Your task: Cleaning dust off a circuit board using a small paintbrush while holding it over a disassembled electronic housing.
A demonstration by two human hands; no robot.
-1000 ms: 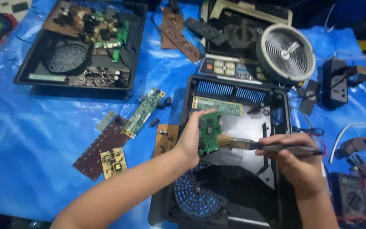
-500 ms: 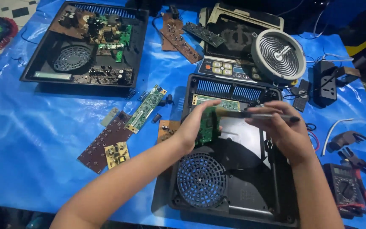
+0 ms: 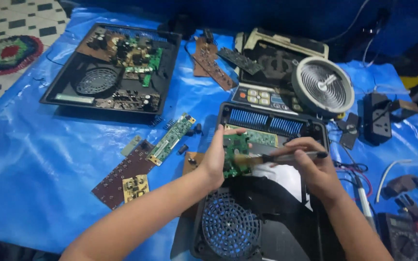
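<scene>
Two hands meet over the open black casing (image 3: 286, 227) on the blue tarp (image 3: 39, 159). Left hand (image 3: 216, 159), forearm angled up from lower left, grips a small green circuit board (image 3: 234, 154) upright. Right hand (image 3: 310, 171) pinches a brush (image 3: 279, 157) held level, bristles touching the board.
</scene>
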